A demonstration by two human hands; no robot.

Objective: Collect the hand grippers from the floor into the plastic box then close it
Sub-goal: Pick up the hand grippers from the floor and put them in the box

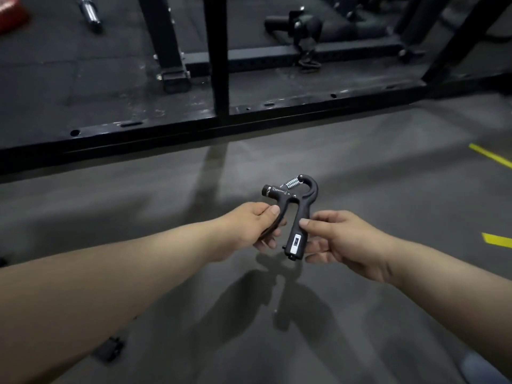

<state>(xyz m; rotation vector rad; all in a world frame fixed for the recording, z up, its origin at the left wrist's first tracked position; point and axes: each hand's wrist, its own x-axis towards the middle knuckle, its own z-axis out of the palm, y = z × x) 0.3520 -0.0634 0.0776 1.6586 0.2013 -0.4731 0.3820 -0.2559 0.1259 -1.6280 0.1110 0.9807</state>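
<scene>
So this is a gym floor (388, 167), smooth grey stuff, pretty dim, with two yellow painted marks (490, 155) off on the right edge. Across the upper half runs a big black steel rack (194, 128). Its long base rail sits on the floor and cuts diagonally from lower left to upper right, with a thick upright (219, 51) rising out of it near the middle. Inside the rack is dark rubber matting (69, 87). A chrome barbell end (90, 12) lies on it at top left, and there's something red (11, 15) in the corner that I can't make out.

Both bare forearms reach forward from the bottom corners and meet over the grey floor, well short of the rail, with a wide strip of floor between them and it. The arms throw a dark shadow on the floor right below.

The left hand (249, 228) pinches the left handle, thumb on top and fingers curled under. The right hand (340, 239) does the same on the right handle, thumb pressed on its face and fingers wrapped behind. So both have hold of the one black hand gripper (297, 214), up in the air between them and off the floor, spring (292, 182) end pointing away toward the rack.

A small dark object (109, 350) sits on the floor under the left forearm, too blurry to call.
</scene>
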